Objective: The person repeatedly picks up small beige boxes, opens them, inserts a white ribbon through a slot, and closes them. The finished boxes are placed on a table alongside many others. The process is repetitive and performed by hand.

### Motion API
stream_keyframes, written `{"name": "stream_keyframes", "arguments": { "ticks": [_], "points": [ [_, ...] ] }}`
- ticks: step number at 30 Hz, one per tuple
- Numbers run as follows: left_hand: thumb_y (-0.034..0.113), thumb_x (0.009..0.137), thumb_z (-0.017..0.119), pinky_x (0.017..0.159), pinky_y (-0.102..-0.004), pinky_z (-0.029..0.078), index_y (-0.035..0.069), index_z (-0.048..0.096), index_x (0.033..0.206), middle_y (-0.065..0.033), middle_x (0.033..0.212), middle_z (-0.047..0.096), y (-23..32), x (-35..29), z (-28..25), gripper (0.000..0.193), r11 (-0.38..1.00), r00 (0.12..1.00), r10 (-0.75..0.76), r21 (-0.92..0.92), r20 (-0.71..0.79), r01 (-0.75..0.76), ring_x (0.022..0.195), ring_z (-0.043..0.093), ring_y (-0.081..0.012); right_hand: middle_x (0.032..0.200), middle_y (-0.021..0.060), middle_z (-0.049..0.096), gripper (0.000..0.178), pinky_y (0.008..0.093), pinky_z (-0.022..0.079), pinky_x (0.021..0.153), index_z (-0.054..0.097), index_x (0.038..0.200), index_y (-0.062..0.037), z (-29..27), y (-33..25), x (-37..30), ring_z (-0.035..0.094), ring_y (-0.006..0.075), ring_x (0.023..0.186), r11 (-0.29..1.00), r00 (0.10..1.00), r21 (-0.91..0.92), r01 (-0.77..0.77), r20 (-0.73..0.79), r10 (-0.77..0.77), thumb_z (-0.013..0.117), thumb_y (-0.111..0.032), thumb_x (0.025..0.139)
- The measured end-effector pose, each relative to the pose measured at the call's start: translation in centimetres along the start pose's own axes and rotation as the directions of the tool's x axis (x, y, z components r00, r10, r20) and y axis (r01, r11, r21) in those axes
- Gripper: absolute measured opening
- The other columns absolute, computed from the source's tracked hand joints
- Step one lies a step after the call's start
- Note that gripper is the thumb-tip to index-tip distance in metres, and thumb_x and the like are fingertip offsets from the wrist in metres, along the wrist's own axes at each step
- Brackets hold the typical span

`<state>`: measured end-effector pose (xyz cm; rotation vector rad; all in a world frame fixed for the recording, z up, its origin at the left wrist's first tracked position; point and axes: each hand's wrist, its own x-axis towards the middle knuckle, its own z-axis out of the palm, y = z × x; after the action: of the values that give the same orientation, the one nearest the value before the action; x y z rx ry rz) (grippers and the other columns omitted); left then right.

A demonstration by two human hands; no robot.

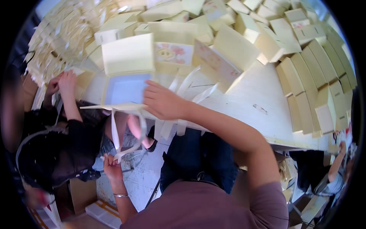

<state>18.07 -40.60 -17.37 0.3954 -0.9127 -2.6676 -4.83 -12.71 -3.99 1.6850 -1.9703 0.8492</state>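
A cream cardboard box [103, 91] with a pale blue inside stands at the table's front edge, its lid [127, 54] raised at the back. My right hand [164, 100] grips the box at its right front corner, fingers curled over the side wall. White ribbon [115, 133] hangs in a loop from the box's front flap, below the table edge. Low on the left, my left hand [111, 166] pinches the lower end of that ribbon. Right behind the box are more open boxes, one with a pink printed panel [173, 52].
Stacked cream boxes [305, 76] line the table's right side, and more are piled at the back. Heaps of ribboned boxes [72, 34] fill the far left. A co-worker's hands [68, 84] are on another box at left; another person's arm [337, 162] shows far right.
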Motion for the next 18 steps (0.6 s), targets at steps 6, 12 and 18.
{"name": "stream_keyframes", "arguments": {
  "ticks": [6,12,18],
  "points": [
    [0.028,0.088,0.046,0.082,-0.0349,0.039,0.012,0.039,0.112,-0.0076,0.102,0.047,-3.7,2.7,0.4,0.03,0.948,0.944,0.095,0.319,-0.315,0.011,0.093,0.046,-0.0196,0.103,0.0161,0.05,0.032,0.0437,0.032,0.096,0.055,0.1,-0.0012,1.3,2.3,0.1,0.046,0.0319,0.102,0.96,0.946,-0.156,-0.233,-0.266,0.187,0.059,-0.013,0.071],
    [0.033,0.085,0.049,0.086,-0.0364,0.038,0.015,0.037,0.122,-0.0091,0.118,0.045,-8.9,-1.4,-7.9,0.043,0.834,0.676,-0.191,0.246,-0.712,0.494,0.104,0.047,-0.0235,0.091,0.0128,0.056,0.026,0.0349,0.043,0.077,0.054,0.093,-0.0035,-14.2,0.1,-8.1,0.054,0.0277,0.087,0.848,0.782,-0.372,-0.378,-0.618,0.077,0.054,0.006,0.068],
    [0.009,0.084,0.052,0.071,-0.0248,0.046,0.003,0.052,0.088,-0.0067,0.082,0.057,-15.1,-2.3,5.8,0.007,0.654,0.931,-0.352,0.687,-0.093,0.316,0.075,0.057,-0.0146,0.102,0.0176,0.052,0.054,0.0365,0.044,0.08,0.049,0.108,-0.0004,-27.1,11.5,-12.6,0.053,0.0287,0.094,0.218,0.404,-0.342,-0.914,-0.71,0.577,0.06,-0.041,0.074]
  ]
}}
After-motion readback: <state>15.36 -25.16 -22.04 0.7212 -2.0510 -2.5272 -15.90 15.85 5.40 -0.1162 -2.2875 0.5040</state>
